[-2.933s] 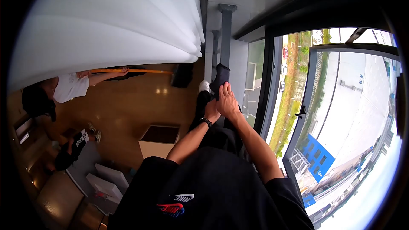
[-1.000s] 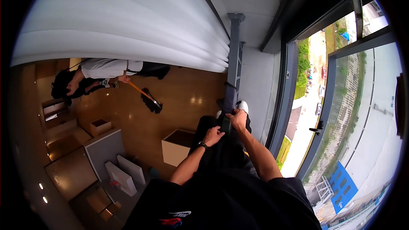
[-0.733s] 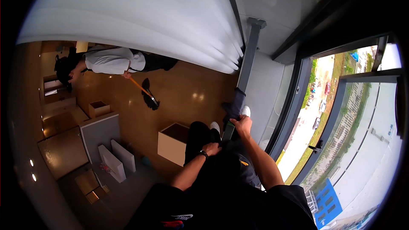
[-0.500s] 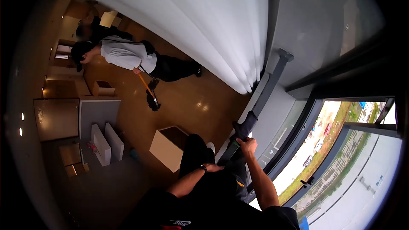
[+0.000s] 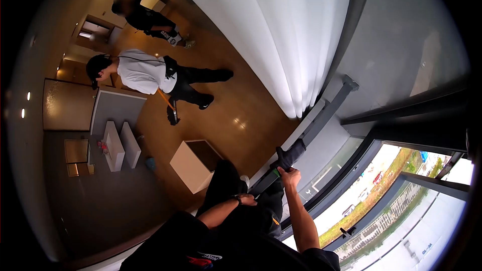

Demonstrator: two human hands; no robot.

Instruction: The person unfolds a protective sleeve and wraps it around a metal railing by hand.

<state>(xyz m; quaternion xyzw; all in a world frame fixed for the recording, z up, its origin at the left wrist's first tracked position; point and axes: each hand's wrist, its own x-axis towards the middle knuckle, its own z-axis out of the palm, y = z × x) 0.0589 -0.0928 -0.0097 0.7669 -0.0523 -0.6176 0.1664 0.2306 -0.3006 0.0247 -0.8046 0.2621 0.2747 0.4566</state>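
Observation:
My right hand (image 5: 290, 177) is closed at the dark grey rail (image 5: 321, 120) beside the window, with its thumb over the near side. Just beyond the fingers, a bulky black thing (image 5: 291, 153) sits around the rail; its kind is unclear. A small green patch (image 5: 276, 172) shows near my thumb. My left hand (image 5: 247, 199), below a dark wristband, lies on my lap against black clothing. Its fingers show only in part, and nothing is visible in them.
An open window (image 5: 361, 190) lies to the right; white curtains (image 5: 271, 30) hang above. A box (image 5: 192, 166) stands on the brown floor near my knee. A person in a white shirt (image 5: 143, 70) holds an orange-handled mop (image 5: 166, 101). Another person in black (image 5: 150, 20) stands farther back.
My view has shifted. The person with the mop has turned and stepped, and the one in black now shows apart from them. My right hand stays at the rail; my left remains on my lap.

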